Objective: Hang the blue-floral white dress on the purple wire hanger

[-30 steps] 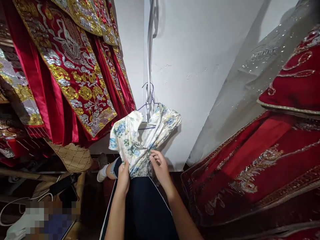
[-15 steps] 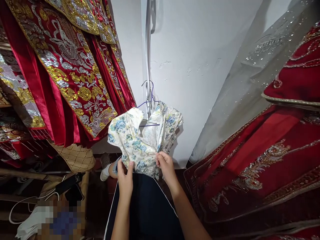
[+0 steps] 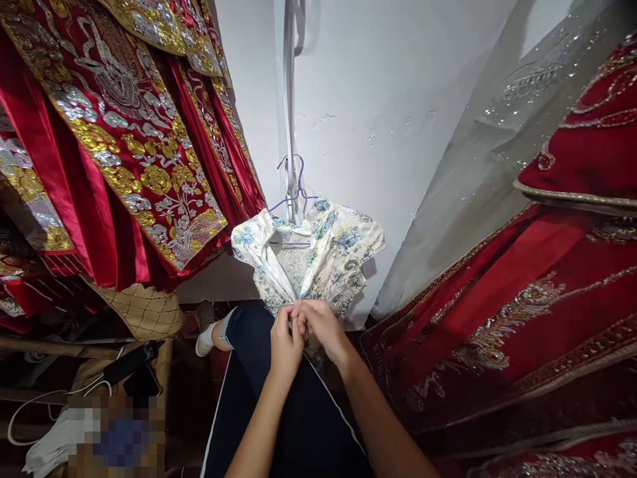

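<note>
A white garment with blue flower print (image 3: 318,255) hangs on a purple wire hanger (image 3: 294,192) against the white wall. My left hand (image 3: 283,342) and my right hand (image 3: 321,326) meet at its front opening, just below the middle, and both pinch the cloth edges together. The fingertips of the two hands touch. Below my hands lies dark navy cloth with a white stripe (image 3: 298,425), over my lap.
Red robes with gold and silver embroidery (image 3: 124,139) hang at the left. More red embroidered cloth (image 3: 522,318) and a grey sequinned veil (image 3: 497,146) fill the right. A woven tan bag (image 3: 144,309), cables and a dark phone (image 3: 129,362) lie at lower left. A foot in a white sock (image 3: 206,338) shows.
My hands have come together from the two sides of the garment to its centre front, closing the opening. The garment now hangs a little more to the right and spread wider.
</note>
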Tool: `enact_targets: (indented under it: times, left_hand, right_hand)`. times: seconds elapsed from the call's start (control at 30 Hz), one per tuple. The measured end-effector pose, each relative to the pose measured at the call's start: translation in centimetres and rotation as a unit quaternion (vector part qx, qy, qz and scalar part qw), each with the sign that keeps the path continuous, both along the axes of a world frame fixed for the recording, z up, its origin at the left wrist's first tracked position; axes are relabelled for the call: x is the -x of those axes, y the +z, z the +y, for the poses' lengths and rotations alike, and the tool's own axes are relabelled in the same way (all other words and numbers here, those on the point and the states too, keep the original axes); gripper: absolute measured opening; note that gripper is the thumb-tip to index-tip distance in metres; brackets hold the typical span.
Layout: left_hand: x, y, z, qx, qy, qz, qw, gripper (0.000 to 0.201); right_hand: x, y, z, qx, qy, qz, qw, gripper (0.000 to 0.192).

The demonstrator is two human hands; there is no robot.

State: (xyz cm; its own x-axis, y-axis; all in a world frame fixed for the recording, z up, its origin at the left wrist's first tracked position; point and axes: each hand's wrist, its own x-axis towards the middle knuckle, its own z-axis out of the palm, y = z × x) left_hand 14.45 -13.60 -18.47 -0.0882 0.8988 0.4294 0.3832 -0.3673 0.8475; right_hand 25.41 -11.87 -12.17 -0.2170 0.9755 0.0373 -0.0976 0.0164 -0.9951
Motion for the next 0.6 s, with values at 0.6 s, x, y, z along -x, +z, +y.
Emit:
enact_targets:
  times: [0.6]
  left_hand:
    - [3.9,11.4,5.9,-0.159,-0.047,0.042,0.985,0.047]
  right_hand:
    - [0.4,12.9,6.4,-0.217,-0.023,0.008,0.976,0.027]
